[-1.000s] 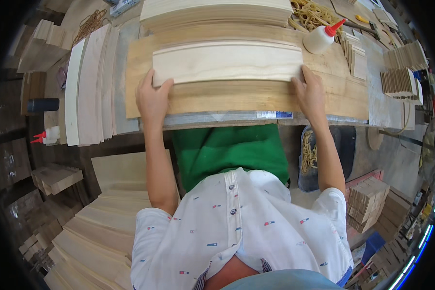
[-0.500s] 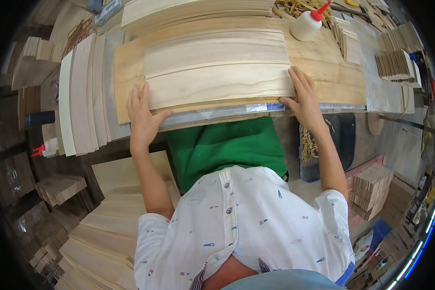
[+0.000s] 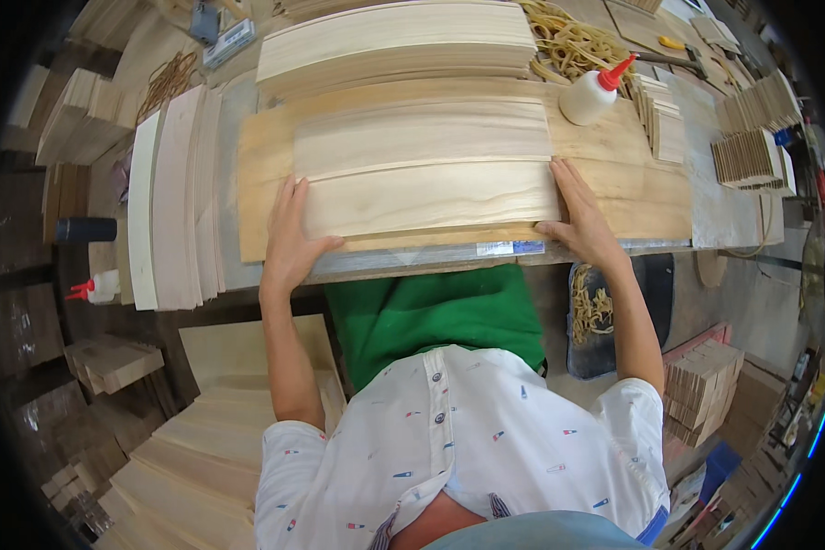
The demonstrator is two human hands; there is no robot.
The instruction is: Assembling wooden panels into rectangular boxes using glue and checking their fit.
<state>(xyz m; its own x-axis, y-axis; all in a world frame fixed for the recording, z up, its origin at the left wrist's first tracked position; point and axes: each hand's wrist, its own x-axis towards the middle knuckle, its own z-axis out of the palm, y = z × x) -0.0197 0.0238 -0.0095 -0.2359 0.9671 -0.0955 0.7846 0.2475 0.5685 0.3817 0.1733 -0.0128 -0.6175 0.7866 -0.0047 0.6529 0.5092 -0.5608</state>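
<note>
Two thin pale wooden boards lie edge to edge on a wider wooden base board [image 3: 651,197]: a back board [image 3: 422,133] and a front board [image 3: 431,197]. A narrow dark line runs along their joint. My left hand [image 3: 291,229] rests against the left end of the front board, fingers stretched forward and thumb spread along its near edge. At the opposite end my right hand [image 3: 585,215] lies the same way, fingers extended along the board's end and thumb toward the near edge. Both hands are open, touching the board from its sides.
A white glue bottle [image 3: 588,96] with a red tip stands at the base board's back right. Board stacks lie behind [image 3: 394,50] and at the left [image 3: 179,202]. Rubber bands [image 3: 573,41] are heaped at the back; small wood pieces [image 3: 655,119] sit on the right.
The whole view has shifted, so the bench appears lower. Both hands keep their places at the front board's ends, and the boards show no clear movement on the base.
</note>
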